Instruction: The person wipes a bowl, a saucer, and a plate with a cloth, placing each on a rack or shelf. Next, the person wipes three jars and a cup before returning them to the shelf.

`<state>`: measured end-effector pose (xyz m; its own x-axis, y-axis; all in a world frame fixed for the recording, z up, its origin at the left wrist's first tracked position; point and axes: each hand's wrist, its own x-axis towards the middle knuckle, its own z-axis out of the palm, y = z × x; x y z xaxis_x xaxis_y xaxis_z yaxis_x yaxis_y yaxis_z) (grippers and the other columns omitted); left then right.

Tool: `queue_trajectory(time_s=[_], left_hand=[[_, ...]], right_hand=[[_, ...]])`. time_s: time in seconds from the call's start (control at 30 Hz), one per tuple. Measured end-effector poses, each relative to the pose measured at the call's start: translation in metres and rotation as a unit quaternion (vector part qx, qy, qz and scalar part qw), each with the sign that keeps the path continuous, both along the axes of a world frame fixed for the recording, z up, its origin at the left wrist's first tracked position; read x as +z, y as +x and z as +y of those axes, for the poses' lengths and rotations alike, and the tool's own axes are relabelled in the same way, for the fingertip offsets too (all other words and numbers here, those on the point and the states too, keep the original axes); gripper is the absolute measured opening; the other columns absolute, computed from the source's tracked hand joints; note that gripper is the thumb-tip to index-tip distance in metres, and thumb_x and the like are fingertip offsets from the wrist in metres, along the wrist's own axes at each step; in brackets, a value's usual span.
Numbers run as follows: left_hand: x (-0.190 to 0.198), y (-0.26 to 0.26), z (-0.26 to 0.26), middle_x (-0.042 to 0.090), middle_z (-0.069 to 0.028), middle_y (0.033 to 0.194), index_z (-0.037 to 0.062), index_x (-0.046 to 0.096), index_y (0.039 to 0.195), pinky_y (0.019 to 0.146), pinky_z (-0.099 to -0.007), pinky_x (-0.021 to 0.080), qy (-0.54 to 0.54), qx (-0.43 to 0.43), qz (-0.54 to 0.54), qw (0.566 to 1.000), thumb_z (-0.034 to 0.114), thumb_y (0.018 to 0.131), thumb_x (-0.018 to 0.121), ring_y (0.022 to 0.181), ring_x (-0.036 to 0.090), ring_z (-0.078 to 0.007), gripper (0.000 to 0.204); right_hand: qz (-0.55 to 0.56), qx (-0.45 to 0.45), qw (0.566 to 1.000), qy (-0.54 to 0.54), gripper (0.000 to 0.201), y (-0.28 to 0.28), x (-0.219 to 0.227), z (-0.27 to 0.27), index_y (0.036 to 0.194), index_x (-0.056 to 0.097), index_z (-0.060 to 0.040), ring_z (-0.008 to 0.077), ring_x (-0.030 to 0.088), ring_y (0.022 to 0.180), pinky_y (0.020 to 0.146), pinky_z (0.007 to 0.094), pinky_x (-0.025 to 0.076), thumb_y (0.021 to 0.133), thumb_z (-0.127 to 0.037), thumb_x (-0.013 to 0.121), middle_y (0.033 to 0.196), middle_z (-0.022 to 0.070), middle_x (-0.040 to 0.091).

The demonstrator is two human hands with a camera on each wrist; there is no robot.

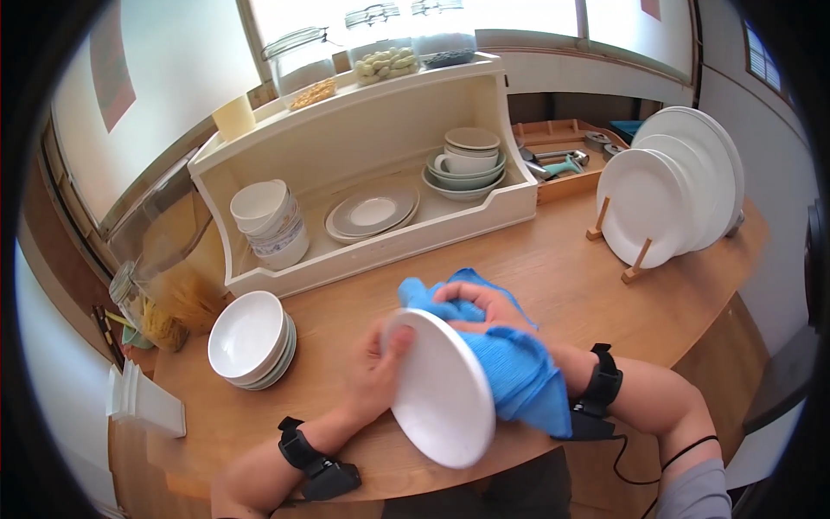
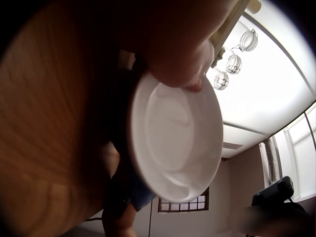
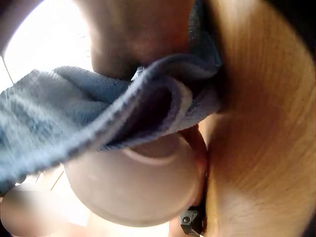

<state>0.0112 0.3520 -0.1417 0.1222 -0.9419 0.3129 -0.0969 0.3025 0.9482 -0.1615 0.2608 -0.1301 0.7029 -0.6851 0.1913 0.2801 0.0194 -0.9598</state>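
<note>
Left hand (image 1: 373, 370) pinching tilted dish (image 1: 441, 389) at rim; right hand (image 1: 488, 310) gripping blue cloth (image 1: 523, 376) behind, fingers part-curled. Thumb hold perhaps risking slip if cloth is pushing hard.

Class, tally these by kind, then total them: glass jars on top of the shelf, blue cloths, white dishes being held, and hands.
Glass jars atop the shelf: 3
Blue cloth: 1
Held white dish: 1
Left hand and right hand: 2
Total: 7

Bright windows (image 1: 532, 17) behind wooden table (image 1: 579, 268)
</note>
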Motion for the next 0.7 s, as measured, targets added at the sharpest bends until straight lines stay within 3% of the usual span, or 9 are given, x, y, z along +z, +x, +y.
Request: queue_trajectory(time_s=[0.03, 0.1, 0.17, 0.23, 0.37, 0.4, 0.5, 0.63, 0.7], left_hand=[[0.000, 0.004, -0.002, 0.059, -0.0009, 0.079, 0.0051, 0.058, 0.096, 0.058, -0.0216, 0.044, 0.000, -0.006, -0.005, 1.000, 0.035, 0.096, 0.052, 0.068, 0.054, -0.0063, 0.030], [0.003, 0.012, -0.007, 0.060, -0.0021, 0.082, 0.0061, 0.056, 0.101, 0.060, -0.0226, 0.046, -0.014, 0.099, 0.082, 0.992, 0.039, 0.096, 0.048, 0.069, 0.056, -0.0083, 0.034], [0.003, 0.025, -0.012, 0.061, -0.0034, 0.085, 0.0067, 0.054, 0.104, 0.062, -0.0245, 0.048, -0.001, 0.151, 0.121, 0.981, 0.041, 0.097, 0.045, 0.071, 0.058, -0.0104, 0.037], [0.007, 0.035, -0.013, 0.062, -0.0047, 0.092, 0.0053, 0.052, 0.110, 0.067, -0.0271, 0.050, 0.011, 0.157, 0.161, 0.974, 0.039, 0.097, 0.046, 0.078, 0.060, -0.0121, 0.037], [0.012, 0.048, -0.017, 0.063, -0.0061, 0.099, 0.0051, 0.050, 0.114, 0.071, -0.0283, 0.052, 0.020, 0.183, 0.144, 0.972, 0.033, 0.098, 0.044, 0.084, 0.062, -0.0144, 0.032], [0.016, 0.050, -0.022, 0.063, -0.0065, 0.100, 0.0053, 0.050, 0.115, 0.071, -0.0287, 0.052, 0.024, 0.190, 0.150, 0.970, 0.030, 0.099, 0.043, 0.085, 0.063, -0.0150, 0.030], [0.046, 0.053, -0.036, 0.062, -0.0051, 0.086, 0.0038, 0.049, 0.114, 0.047, -0.0256, 0.047, 0.099, 0.192, 0.062, 0.974, 0.027, 0.098, 0.041, 0.062, 0.061, -0.0141, 0.029], [0.061, 0.099, -0.102, 0.057, -0.0067, 0.075, 0.0024, 0.049, 0.104, 0.041, -0.0256, 0.040, 0.120, 0.120, 0.037, 0.985, 0.023, 0.095, 0.042, 0.048, 0.052, -0.0147, 0.024], [0.075, 0.093, -0.128, 0.057, -0.0091, 0.075, -0.0006, 0.048, 0.104, 0.041, -0.0267, 0.041, 0.117, 0.156, -0.004, 0.981, 0.021, 0.094, 0.042, 0.048, 0.053, -0.0168, 0.024]], right_hand=[[-0.003, 0.050, 0.999, -0.017, 0.032, 0.001, 0.000, 0.001, 0.107, 0.058, -0.0037, 0.0107, 0.052, 0.101, 0.090, 0.0239, 0.041, 0.078, -0.010, 0.071, 0.105, 0.0023, 0.056], [0.029, 0.105, 0.994, 0.002, 0.029, -0.003, 0.008, 0.022, 0.104, 0.058, -0.0039, 0.0109, 0.049, 0.103, 0.092, 0.0247, 0.039, 0.077, -0.007, 0.069, 0.107, 0.0019, 0.055], [0.039, 0.129, 0.986, -0.095, 0.026, -0.005, 0.011, 0.020, 0.103, 0.058, -0.0071, 0.0088, 0.048, 0.099, 0.089, 0.0228, 0.038, 0.079, -0.008, 0.068, 0.105, -0.0007, 0.055], [0.040, 0.148, 0.984, -0.090, 0.027, -0.009, 0.018, 0.019, 0.102, 0.059, -0.0057, 0.0104, 0.050, 0.099, 0.088, 0.0242, 0.040, 0.076, -0.006, 0.065, 0.103, 0.0023, 0.056], [0.045, 0.092, 0.990, -0.099, 0.027, -0.009, 0.004, 0.001, 0.098, 0.061, -0.0035, 0.0126, 0.055, 0.091, 0.081, 0.0258, 0.044, 0.072, -0.010, 0.064, 0.093, 0.0052, 0.061], [0.060, 0.072, 0.982, -0.165, 0.028, -0.007, -0.005, -0.006, 0.098, 0.060, -0.0028, 0.0124, 0.055, 0.088, 0.080, 0.0256, 0.044, 0.072, -0.012, 0.063, 0.090, 0.0048, 0.061], [0.061, 0.021, 0.969, -0.237, 0.028, -0.007, -0.011, -0.006, 0.095, 0.060, -0.0014, 0.0159, 0.057, 0.081, 0.074, 0.0274, 0.045, 0.071, -0.016, 0.061, 0.083, 0.0087, 0.061], [0.079, 0.043, 0.962, -0.257, 0.024, -0.005, -0.011, -0.002, 0.091, 0.059, -0.0037, 0.0228, 0.058, 0.074, 0.066, 0.0335, 0.045, 0.071, -0.016, 0.061, 0.080, 0.0114, 0.061], [0.076, 0.035, 0.960, -0.266, 0.025, -0.006, -0.011, -0.002, 0.092, 0.059, -0.0038, 0.0242, 0.058, 0.074, 0.067, 0.0342, 0.046, 0.071, -0.016, 0.062, 0.080, 0.0121, 0.061]])
